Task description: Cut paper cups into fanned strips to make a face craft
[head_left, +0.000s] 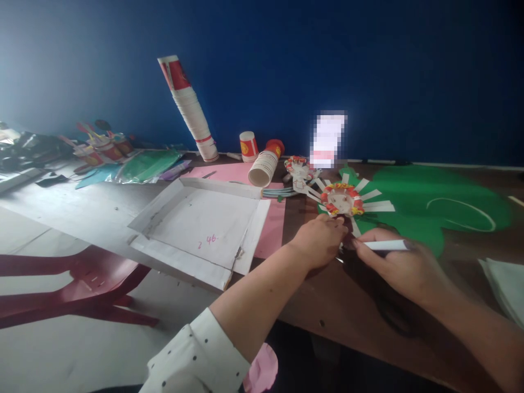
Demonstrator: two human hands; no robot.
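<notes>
Behind the cluttered brown table (347, 311), the view is closed off by a dark blue wall (262, 65). A paper flower-like figure (341, 201), made of a pale disc, a red-and-yellow ring and radiating white strips (376, 207), is seen at the left part of the green sheet (409, 185), just beyond the left hand (321, 240). That hand is bent over its near edge; whether anything is pinched or merely pressed there cannot be told, since the fingertips are hidden. By the right hand (399, 270), a white pen (387, 245) is held between thumb and fingers, close beside the left. The figure is judged to be very light and easily shifted, its strips thin and readily creased. It is best grasped by the ring, which seems the sturdier part, while the strips are left unpinched. A similar smaller figure (300, 169) is placed behind it, to the left.
</notes>
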